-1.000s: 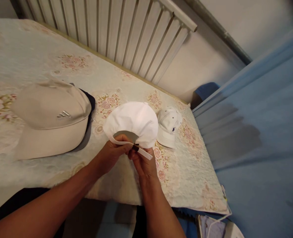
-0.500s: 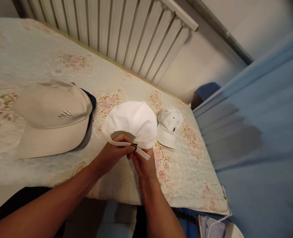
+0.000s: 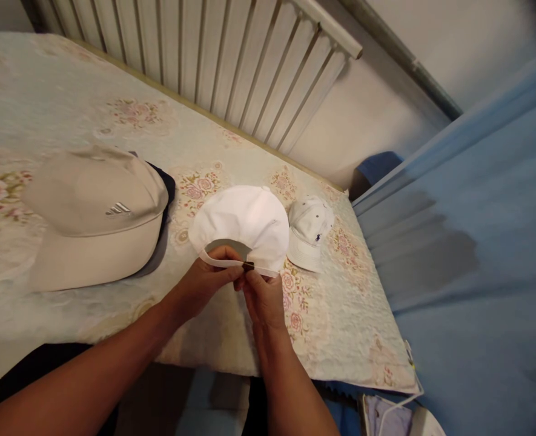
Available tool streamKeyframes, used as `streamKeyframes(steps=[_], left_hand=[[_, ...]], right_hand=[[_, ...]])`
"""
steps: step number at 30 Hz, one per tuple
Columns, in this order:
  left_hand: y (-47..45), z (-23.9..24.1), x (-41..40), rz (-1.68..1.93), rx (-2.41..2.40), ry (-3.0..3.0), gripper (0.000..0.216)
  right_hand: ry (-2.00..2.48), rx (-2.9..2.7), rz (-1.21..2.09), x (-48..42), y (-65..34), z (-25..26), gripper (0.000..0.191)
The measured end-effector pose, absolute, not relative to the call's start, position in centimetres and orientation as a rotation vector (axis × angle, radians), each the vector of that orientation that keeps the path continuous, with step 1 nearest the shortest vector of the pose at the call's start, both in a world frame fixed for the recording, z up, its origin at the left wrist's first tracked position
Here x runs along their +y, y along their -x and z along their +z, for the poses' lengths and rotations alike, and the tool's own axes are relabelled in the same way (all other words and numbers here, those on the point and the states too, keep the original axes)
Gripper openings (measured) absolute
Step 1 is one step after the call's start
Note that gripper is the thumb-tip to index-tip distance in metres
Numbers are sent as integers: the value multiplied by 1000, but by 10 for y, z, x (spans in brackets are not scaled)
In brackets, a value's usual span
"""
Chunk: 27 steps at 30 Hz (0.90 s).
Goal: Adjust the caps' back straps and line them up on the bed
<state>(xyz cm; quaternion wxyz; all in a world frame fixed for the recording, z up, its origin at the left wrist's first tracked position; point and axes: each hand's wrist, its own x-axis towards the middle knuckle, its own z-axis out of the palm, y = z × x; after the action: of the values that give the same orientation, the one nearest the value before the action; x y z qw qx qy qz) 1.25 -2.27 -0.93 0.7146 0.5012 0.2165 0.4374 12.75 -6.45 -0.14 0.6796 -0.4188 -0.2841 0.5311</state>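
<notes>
A white cap point(image 3: 244, 212) is held in front of me with its back opening and adjusting strap point(image 3: 222, 263) towards me. My left hand point(image 3: 211, 278) pinches the strap left of the small dark buckle point(image 3: 248, 266). Close beside it, my right hand point(image 3: 265, 297) grips the strap at the buckle's right side, thumb on top. The strap's end lies along the cap's edge. Left of my hands rests a beige cap point(image 3: 99, 200) with a three-stripe logo, a dark cap point(image 3: 170, 188) partly hidden behind it. A smaller white cap point(image 3: 311, 224) sits to the right.
The caps lie on a bed with a floral quilted cover point(image 3: 131, 139). A white radiator point(image 3: 204, 54) stands along the wall behind it. A blue curtain point(image 3: 467, 272) hangs at the right, and a white cable point(image 3: 404, 399) dangles by the bed's corner.
The strap's loose end, which stuck out over my right hand, now lies level along the cap's edge. My right thumb has moved up onto the strap beside the buckle.
</notes>
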Motion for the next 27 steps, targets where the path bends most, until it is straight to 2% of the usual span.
streamKeyframes(steps=[3, 12, 16, 27], left_hand=[[-12, -12, -19, 968, 368, -1018, 8], [-5, -8, -9, 904, 165, -646, 37], [-3, -12, -6, 875, 163, -487, 37], [1, -9, -5, 837, 147, -448, 39]], right_hand=[[917, -639, 1180, -65, -131, -3, 15], [869, -591, 1134, -63, -140, -6, 20], [825, -594, 1143, -64, -139, -5, 20], [686, -445, 1243, -62, -139, -1, 39]])
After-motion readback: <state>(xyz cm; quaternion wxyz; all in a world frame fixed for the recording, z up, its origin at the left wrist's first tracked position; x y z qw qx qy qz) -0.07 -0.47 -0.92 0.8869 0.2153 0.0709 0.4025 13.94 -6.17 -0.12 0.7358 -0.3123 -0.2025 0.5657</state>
